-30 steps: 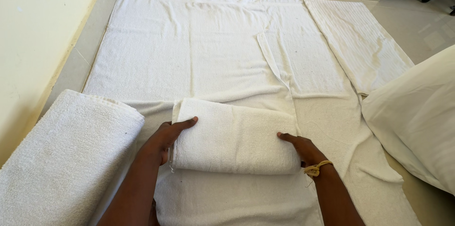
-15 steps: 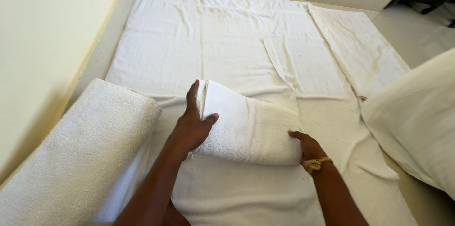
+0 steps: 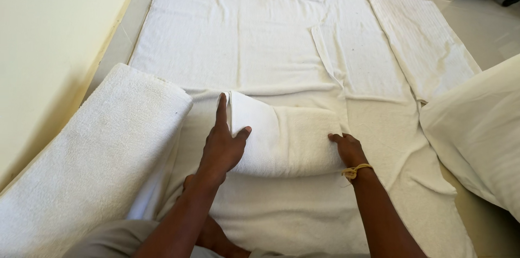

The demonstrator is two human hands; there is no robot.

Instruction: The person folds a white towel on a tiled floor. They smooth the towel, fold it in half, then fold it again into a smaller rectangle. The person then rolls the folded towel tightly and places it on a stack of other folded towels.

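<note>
Folded white towel [image 3: 287, 139]: thick bundle, lying on a larger white towel spread flat [image 3: 244, 47] over the floor, centre of view.
Left hand [image 3: 223, 144]: open, fingers straight, pressed flat against the bundle's left end, thumb on top.
Right hand [image 3: 349, 149]: fingers loosely curled against the bundle's right end; yellow cord at the wrist.
Rolled white towel [image 3: 92, 155]: just left of the bundle.
White pillow [image 3: 476, 128]: at right, well apart.
Narrow ribbed towel [image 3: 422, 41]: far right, flat.

A home or lodging room (towels [image 3: 260, 36] spread over tiled floor [image 3: 476, 20]).
</note>
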